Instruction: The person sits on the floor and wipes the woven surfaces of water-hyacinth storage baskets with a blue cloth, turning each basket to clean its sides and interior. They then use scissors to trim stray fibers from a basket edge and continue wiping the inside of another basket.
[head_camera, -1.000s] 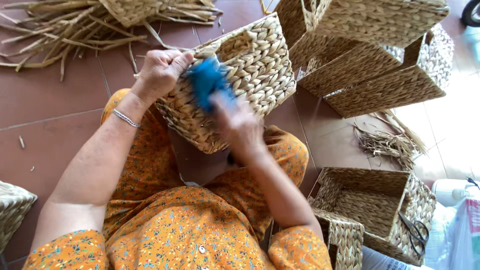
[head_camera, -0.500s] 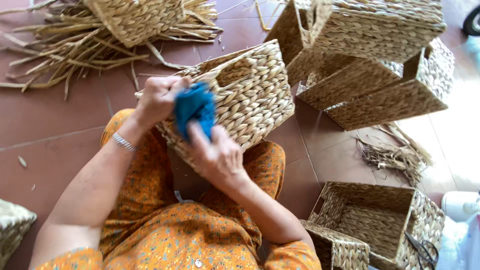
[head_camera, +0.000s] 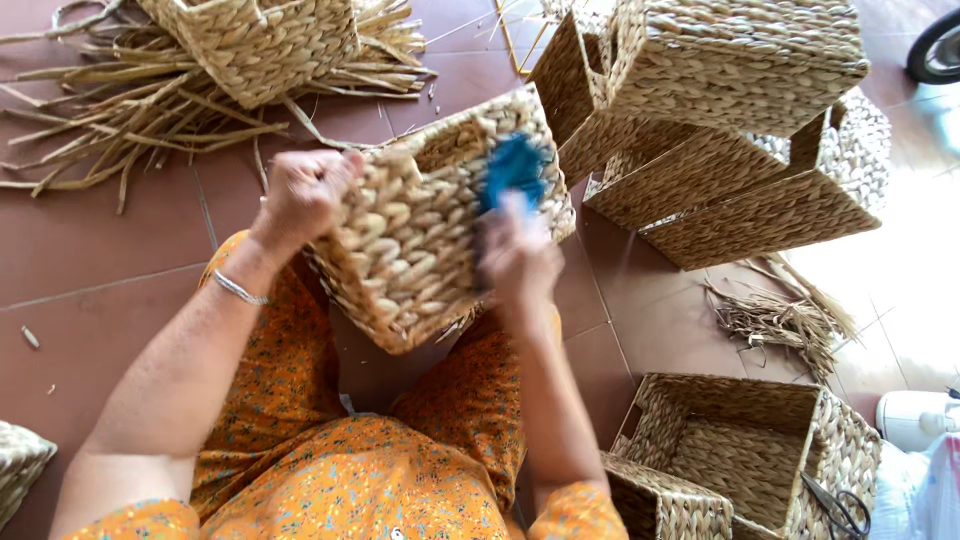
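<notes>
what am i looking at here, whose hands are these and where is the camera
There is no machine here. A camera worn on a person's head looks down at that person's own two bare hands and lap. The left hand grips the rim of a woven basket that is tilted over the knees. The right hand presses a blue brush against the basket's side; it is blurred, so it is moving. The floor is red-brown tile. On it lie a pile of dry straw, a stack of finished baskets and an open basket with scissors on its edge.
</notes>
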